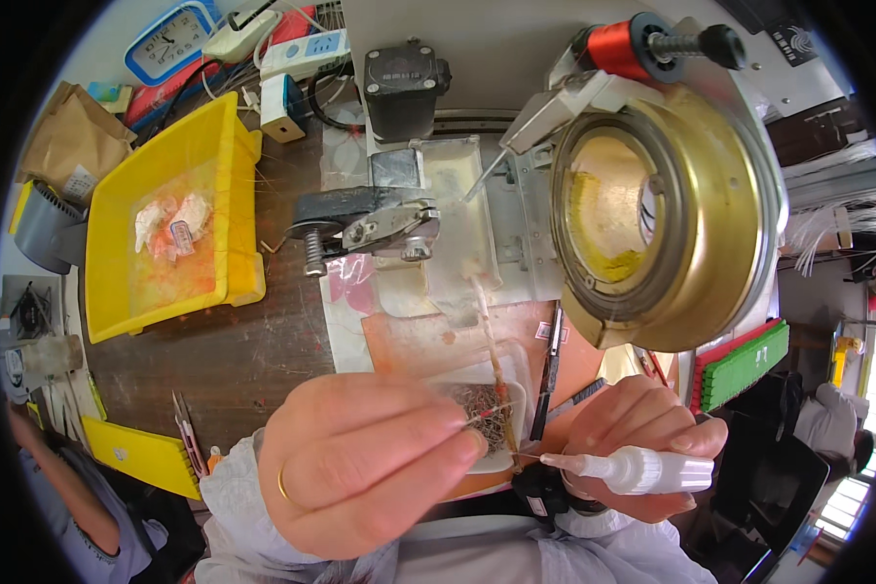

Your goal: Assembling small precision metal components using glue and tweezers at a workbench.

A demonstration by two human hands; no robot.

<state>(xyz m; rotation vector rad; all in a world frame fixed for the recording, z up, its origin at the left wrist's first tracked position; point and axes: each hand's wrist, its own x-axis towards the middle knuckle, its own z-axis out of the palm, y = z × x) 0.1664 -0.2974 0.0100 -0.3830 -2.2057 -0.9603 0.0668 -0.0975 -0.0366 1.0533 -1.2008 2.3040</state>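
Between its thumb and fingertips my left hand (370, 462) pinches a tiny thin part (484, 414) with a reddish bit at its end; its exact kind is too small to make out. A small white dropper bottle (647, 471) lies in my right hand (642, 428), its slim nozzle directed left toward the pinched part. Nozzle and part look apart. Beneath both hands, a white plastic tub (528, 394) holds many small thin metal pieces, partly hidden by my left hand. A slender brown stick (494, 360) crosses over the tub.
A coil-winding machine with a gold drum (720, 224) and red wire spool (623, 51) stands at the back right. The yellow bin (238, 195) is at left. A black craft knife (548, 370) lies beside the tub. Another person's arm (68, 482) shows at far left.
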